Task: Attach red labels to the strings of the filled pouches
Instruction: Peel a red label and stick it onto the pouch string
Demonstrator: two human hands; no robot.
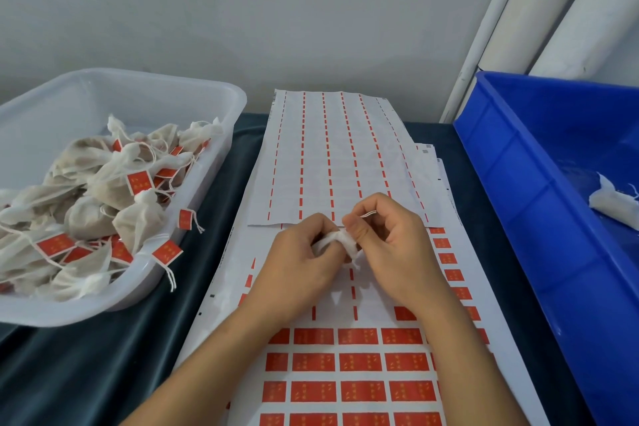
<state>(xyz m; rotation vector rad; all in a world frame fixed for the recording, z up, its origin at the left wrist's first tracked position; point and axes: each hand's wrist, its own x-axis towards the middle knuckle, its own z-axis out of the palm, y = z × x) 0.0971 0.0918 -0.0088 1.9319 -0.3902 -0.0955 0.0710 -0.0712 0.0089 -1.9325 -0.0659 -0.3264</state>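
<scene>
A small white cloth pouch (340, 241) sits between both hands above the label sheet (359, 361). My left hand (304, 256) grips the pouch body with curled fingers. My right hand (390, 235) pinches the pouch's white string (368, 214), a loop of which pokes out above the fingers. Rows of red labels (358, 336) cover the near part of the sheet under my forearms. Most of the pouch is hidden by my fingers.
A clear plastic tub (179, 93) at the left holds several filled pouches with red labels (140, 182) on their strings. A blue bin (539, 190) at the right holds one white pouch (613, 202). A used sheet (332, 156) lies further back. Dark cloth (90, 363) covers the table.
</scene>
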